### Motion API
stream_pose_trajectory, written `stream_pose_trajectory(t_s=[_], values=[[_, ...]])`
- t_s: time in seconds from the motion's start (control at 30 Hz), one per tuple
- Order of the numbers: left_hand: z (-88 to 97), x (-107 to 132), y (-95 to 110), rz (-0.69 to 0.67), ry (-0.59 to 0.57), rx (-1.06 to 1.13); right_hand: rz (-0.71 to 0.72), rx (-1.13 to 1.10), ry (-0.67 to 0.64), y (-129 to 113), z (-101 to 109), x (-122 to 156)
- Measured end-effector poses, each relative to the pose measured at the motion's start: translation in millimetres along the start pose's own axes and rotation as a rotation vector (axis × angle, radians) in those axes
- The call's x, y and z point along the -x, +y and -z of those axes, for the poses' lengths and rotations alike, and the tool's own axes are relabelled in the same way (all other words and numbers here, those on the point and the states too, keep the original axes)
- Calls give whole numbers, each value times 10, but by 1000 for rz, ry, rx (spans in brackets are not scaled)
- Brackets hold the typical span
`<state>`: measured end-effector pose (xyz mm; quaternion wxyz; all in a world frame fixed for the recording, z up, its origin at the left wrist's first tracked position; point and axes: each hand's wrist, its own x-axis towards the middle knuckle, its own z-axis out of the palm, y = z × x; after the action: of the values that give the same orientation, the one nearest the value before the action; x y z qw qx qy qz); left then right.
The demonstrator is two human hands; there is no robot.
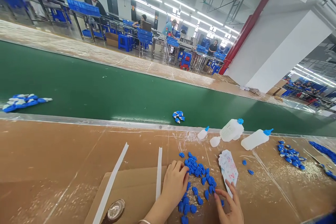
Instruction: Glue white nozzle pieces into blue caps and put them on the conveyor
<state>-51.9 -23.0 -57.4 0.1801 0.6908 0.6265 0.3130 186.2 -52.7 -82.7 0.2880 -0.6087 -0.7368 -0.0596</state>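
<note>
Small blue pieces (193, 166), soft-looking and of a kind I cannot make out, lie in a loose heap on the brown work surface. My left hand (174, 180) is at the heap's left edge, its fingers curled inward and the tips hidden among the pieces. On the right side of the heap, my right hand (231, 204) has thumb and index finger close together at a small blue piece (212, 189). Just beyond that hand lies a crumpled white sheet with reddish and bluish stains (228, 166), partly behind its fingers.
White bottles with blue caps (256, 139) stand or lie behind the heap. Cardboard (136, 185) with white tape strips (159, 173) is at left, with a round metallic object (116, 210). A green conveyor belt (105, 87) carries blue-and-white clusters (178, 116). People work beyond.
</note>
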Motion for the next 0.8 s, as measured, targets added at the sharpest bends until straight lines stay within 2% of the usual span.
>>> stream_pose_trajectory(t_s=[0.1,0.23,0.37,0.5,0.63,0.8], values=[[2,45,-12,-15,-30,0,50,-179,-31,-268,-30,-118],[40,106,-33,-24,-55,-8,104,-261,-140,-532,-232,-252],[89,69,-26,-12,-60,-16,30,-227,-73,-517,-418,-356],[97,-64,23,-5,-85,-28,11,-187,-59,-459,-495,-423],[82,-145,52,3,-114,-37,22,-164,-79,-456,-471,-425],[81,-141,44,-2,-124,-25,30,-150,-126,-431,-316,-348]])
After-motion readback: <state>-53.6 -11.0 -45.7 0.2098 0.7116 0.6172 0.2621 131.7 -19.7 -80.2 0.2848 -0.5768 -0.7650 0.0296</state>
